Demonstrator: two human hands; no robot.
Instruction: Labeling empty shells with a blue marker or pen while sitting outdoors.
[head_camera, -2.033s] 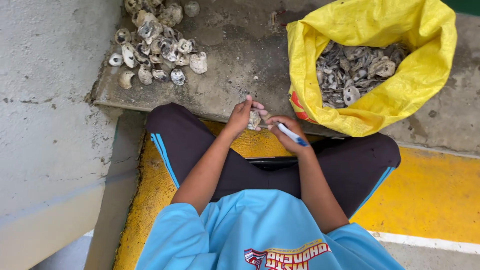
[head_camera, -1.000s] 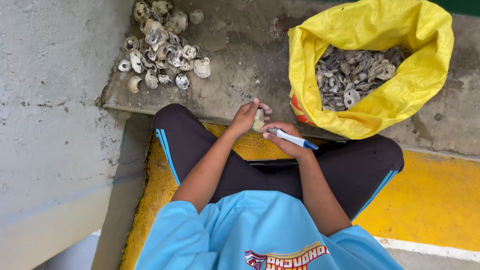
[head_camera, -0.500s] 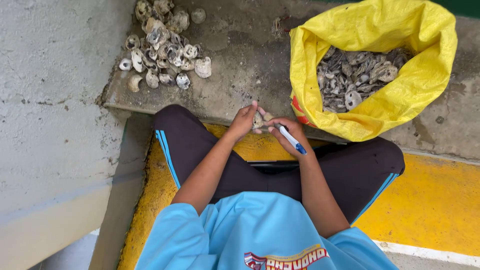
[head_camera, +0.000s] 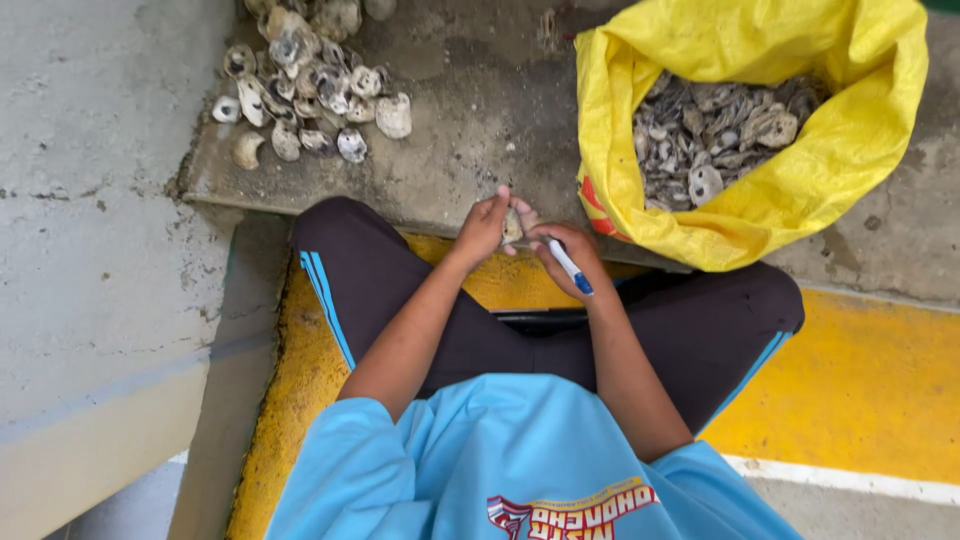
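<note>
Left hand (head_camera: 482, 228) pinches a small pale oyster shell (head_camera: 512, 226) above the grey concrete ledge (head_camera: 480, 130). Right hand (head_camera: 562, 258) touches the shell, gripping a white blue-capped marker pen (head_camera: 570, 267). Yellow woven sack of shells (head_camera: 800, 190) right; loose shell pile (head_camera: 310, 90) left.

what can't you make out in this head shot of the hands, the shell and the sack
- Shell, head view: mostly covered by the left hand; shut or opened, cannot tell.
- Tool in the right hand: its working tip is hidden behind the fingers.
- Shell pile: cut off by the top edge.
- Yellow sack: depth hidden by its shells.
</note>
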